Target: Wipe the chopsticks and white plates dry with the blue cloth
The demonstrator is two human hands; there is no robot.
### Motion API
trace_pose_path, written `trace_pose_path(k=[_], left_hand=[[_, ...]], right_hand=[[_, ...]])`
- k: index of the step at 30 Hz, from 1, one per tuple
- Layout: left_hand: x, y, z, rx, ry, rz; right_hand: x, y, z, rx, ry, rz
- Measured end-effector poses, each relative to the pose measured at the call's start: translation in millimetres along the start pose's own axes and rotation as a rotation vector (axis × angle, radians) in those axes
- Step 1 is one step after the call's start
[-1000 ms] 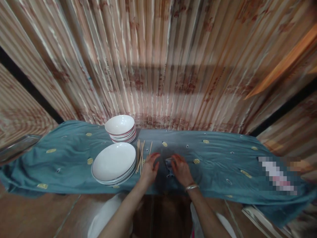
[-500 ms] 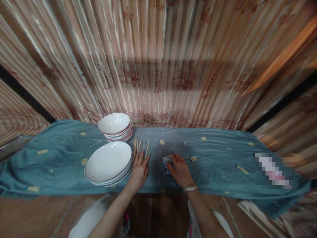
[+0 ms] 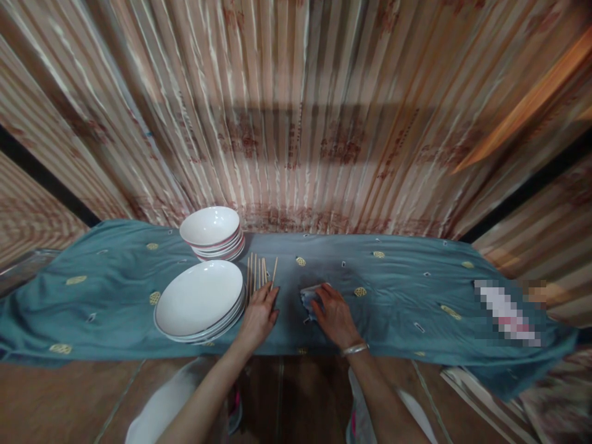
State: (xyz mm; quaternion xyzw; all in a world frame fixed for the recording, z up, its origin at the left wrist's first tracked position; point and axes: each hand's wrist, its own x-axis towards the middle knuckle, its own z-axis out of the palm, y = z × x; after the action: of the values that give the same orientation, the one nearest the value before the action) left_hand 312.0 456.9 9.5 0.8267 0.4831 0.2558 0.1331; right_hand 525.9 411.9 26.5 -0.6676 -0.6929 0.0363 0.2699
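Just right of the stacked plates (image 3: 198,299) on the teal-covered bench (image 3: 402,320), thin wooden chopsticks (image 3: 255,271) in a loose, nearly parallel row, one slightly apart and leaning right. Over their near ends, left hand (image 3: 257,314), palm down, fingers stretched out, thumb held away from them. Farther right, right hand (image 3: 336,313) with bracelet (image 3: 355,349) at the wrist, fingers bent over a crumpled grey-blue cloth (image 3: 307,299); underside hidden, so impossible to tell whether pinched. Behind the plates, red-banded bowls (image 3: 210,228), also stacked. Beyond the bench, a striped curtain (image 3: 277,135)
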Motion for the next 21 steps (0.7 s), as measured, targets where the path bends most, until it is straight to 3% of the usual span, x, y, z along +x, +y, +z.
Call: trace_pose_path(k=[10, 15, 21], left_hand=[[3.9, 7.0, -2.6, -0.016, -0.059, 0.041], [8.7, 13.8, -6.9, 0.05, -0.121, -0.017], [12.9, 30.4, -18.3, 0.167, -0.252, -0.039]], right_hand=[[-0.9, -0.2, -4.7, -0.018, -0.022, 0.012], [-3.3, 2.5, -6.0, -0.079, -0.021, 0.028], [-0.8, -6.7, -10.9, -0.239, -0.175, 0.06]])
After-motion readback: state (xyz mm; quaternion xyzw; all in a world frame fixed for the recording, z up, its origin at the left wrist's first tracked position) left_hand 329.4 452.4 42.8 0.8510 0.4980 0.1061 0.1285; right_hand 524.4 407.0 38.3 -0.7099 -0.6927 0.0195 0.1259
